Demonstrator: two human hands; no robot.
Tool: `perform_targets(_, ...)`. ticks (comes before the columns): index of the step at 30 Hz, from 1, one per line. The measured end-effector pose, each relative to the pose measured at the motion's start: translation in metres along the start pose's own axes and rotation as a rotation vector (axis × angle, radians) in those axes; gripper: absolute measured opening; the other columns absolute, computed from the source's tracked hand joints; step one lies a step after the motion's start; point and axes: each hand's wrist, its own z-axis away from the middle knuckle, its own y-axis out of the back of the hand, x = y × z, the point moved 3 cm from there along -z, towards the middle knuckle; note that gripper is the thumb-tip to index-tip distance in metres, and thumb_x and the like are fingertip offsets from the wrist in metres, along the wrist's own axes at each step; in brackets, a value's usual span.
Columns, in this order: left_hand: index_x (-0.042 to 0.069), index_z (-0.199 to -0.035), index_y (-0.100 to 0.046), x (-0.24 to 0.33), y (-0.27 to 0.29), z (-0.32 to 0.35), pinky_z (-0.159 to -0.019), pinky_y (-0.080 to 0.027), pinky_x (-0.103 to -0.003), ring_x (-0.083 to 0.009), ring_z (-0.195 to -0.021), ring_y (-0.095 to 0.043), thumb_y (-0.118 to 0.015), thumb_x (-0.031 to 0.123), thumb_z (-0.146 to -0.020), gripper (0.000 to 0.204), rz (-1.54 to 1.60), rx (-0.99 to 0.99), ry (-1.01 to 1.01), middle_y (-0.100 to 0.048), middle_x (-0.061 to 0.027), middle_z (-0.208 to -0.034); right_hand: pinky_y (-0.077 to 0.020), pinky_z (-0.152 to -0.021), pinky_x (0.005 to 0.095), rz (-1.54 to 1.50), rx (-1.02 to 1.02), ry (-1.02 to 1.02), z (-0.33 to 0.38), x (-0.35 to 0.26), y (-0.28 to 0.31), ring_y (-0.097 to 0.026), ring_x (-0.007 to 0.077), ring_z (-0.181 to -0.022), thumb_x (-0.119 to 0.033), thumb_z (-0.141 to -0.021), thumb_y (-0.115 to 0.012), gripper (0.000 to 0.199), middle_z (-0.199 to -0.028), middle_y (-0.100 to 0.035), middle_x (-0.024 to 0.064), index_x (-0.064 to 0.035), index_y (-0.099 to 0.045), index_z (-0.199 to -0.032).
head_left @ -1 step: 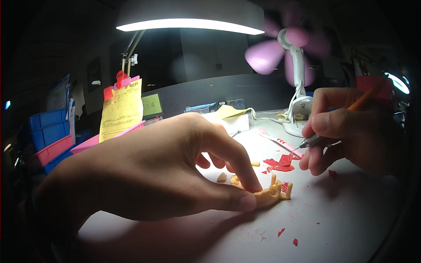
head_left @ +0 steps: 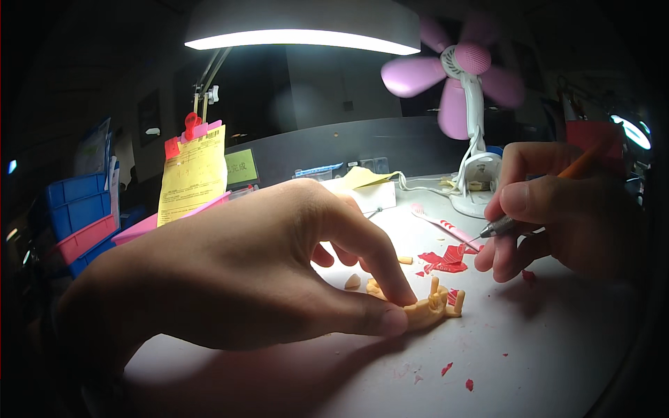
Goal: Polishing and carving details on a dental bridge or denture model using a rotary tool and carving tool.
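Note:
My left hand [head_left: 306,272] pinches a tan, curved dental model [head_left: 426,315] between thumb and forefinger, down at the table. Short upright pegs stand at the model's right end; the fingers hide part of its left side. Held like a pen in my right hand [head_left: 536,209] is a slim tool [head_left: 497,227] with an orange handle, a metal collar and a thin pointed tip. That tip is in the air, up and to the right of the model, apart from it. Red torn scraps [head_left: 446,260] lie behind the model, and a small tan piece [head_left: 353,281] rests to its left.
A pink and white toothbrush-like stick [head_left: 449,227] lies near a small pink fan [head_left: 474,59]. A lamp [head_left: 303,38] hangs overhead. At left are blue bins [head_left: 80,198] and a clipped yellow sheet [head_left: 191,174]. Small red bits [head_left: 469,384] dot the white table [head_left: 557,348].
My right hand and its tool have shifted very slightly right and down. The fan's blades have turned. My left hand and the dental model look unmoved.

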Motion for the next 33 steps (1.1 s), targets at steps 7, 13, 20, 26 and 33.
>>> perform_targets(7, 0.009, -0.109, -0.079, -0.004, 0.0, -0.003, -0.096, -0.052, -0.037, -0.0228, -0.106, -0.066, -0.076, 0.034, -0.094, 0.029, 0.051, 0.005, -0.013, -0.071, -0.012, -0.106, -0.0639, -0.079, 0.0386, -0.016, 0.045, -0.02, 0.007, 0.005, -0.006, -0.077, 0.0285, -0.085, -0.01, -0.086, -0.072, 0.018, -0.086, -0.072, 0.0183, 0.001, -0.06, -0.092)
perform_targets(13, 0.008, -0.109, -0.079, -0.005, -0.001, -0.004, -0.096, -0.052, -0.037, -0.0224, -0.105, -0.066, -0.076, 0.033, -0.094, 0.029, 0.079, 0.024, -0.026, -0.071, -0.012, -0.105, -0.064, -0.08, 0.033, -0.016, 0.006, 0.09, 0.016, 0.015, -0.014, -0.077, 0.0215, -0.084, -0.005, -0.086, -0.074, 0.016, -0.089, -0.074, 0.0166, 0.0003, -0.059, -0.09)
perform_targets(20, 0.007, -0.108, -0.08, -0.003, -0.005, -0.006, -0.096, -0.052, -0.037, -0.0219, -0.104, -0.067, -0.077, 0.032, -0.094, 0.029, 0.096, 0.048, -0.037, -0.072, -0.012, -0.103, -0.0625, -0.076, 0.0298, 0.042, -0.118, 0.116, 0.009, 0.025, -0.005, -0.076, 0.0181, -0.081, -0.003, -0.088, -0.075, 0.015, -0.083, -0.075, 0.0143, -0.0006, -0.06, -0.088)
perform_targets(26, 0.007, -0.108, -0.08, -0.001, -0.005, -0.006, -0.097, -0.053, -0.036, -0.0215, -0.102, -0.067, -0.077, 0.031, -0.093, 0.029, 0.102, 0.062, -0.039, -0.073, -0.012, -0.102, -0.0617, -0.074, 0.03, 0.022, -0.142, 0.133, 0.008, 0.028, -0.006, -0.076, 0.0181, -0.079, -0.003, -0.088, -0.076, 0.015, -0.081, -0.075, 0.014, -0.0003, -0.061, -0.085)
perform_targets(33, 0.006, -0.108, -0.08, 0.0, -0.003, -0.003, -0.097, -0.053, -0.036, -0.0209, -0.101, -0.068, -0.077, 0.03, -0.093, 0.028, 0.107, 0.066, -0.04, -0.073, -0.0119, -0.101, -0.0615, -0.073, 0.0298, 0.059, -0.086, 0.099, 0.014, 0.023, -0.009, -0.076, 0.018, -0.079, -0.003, -0.087, -0.076, 0.015, -0.081, -0.075, 0.014, -0.0004, -0.062, -0.085)
